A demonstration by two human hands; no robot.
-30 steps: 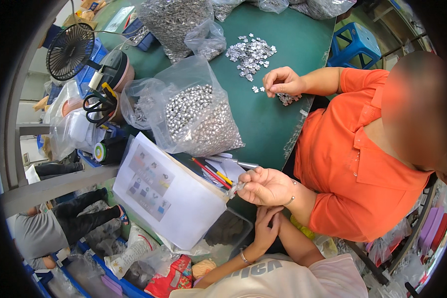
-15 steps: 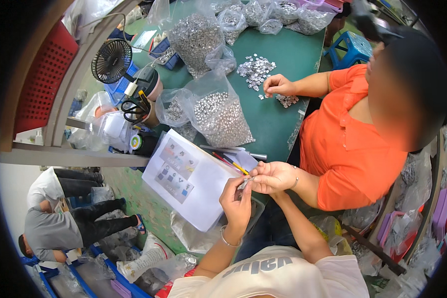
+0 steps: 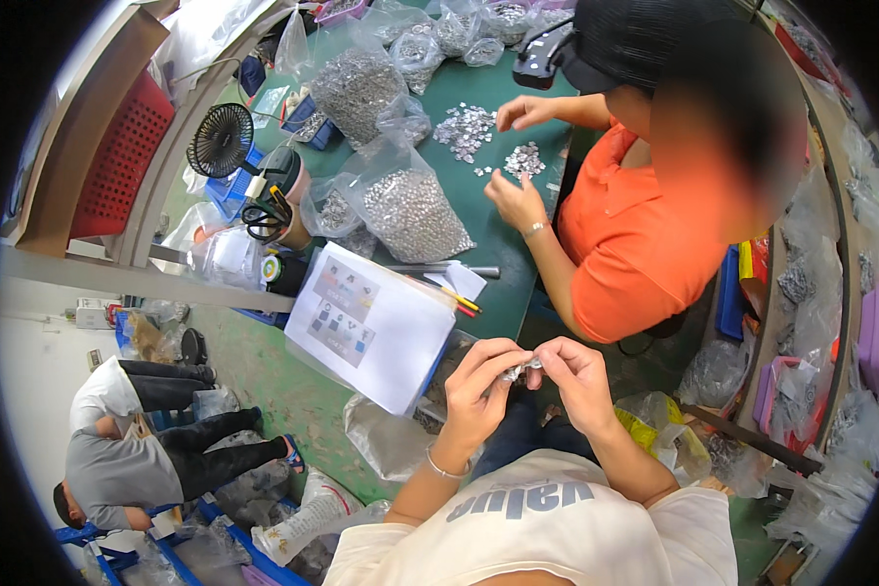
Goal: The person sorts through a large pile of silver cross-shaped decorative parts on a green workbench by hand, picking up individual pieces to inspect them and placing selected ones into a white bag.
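In front of my chest, my left hand (image 3: pixel 477 393) pinches small silvery pieces (image 3: pixel 514 372) between thumb and fingers. Their exact kind is too small to make out. My right hand (image 3: pixel 573 379) is closed on the other end of the same pieces, its fingertips almost meeting those of my left. The pieces are partly hidden by my fingers. Just beyond my hands lies a stack of white sheets (image 3: pixel 400 332) with printed pictures.
A co-worker in an orange shirt (image 3: pixel 645 234) reaches over the green table (image 3: pixel 474 83), hands around two piles of flat silvery pieces (image 3: pixel 466 132). Clear bags of metal parts (image 3: pixel 415 210), a black fan (image 3: pixel 221 140), scissors (image 3: pixel 269 213) and pencils (image 3: pixel 454 293) are there too.
The co-worker's hand, which was at my fingers, has withdrawn to the smaller pile on the table. My right hand has come up beside my left, and the view has shifted.
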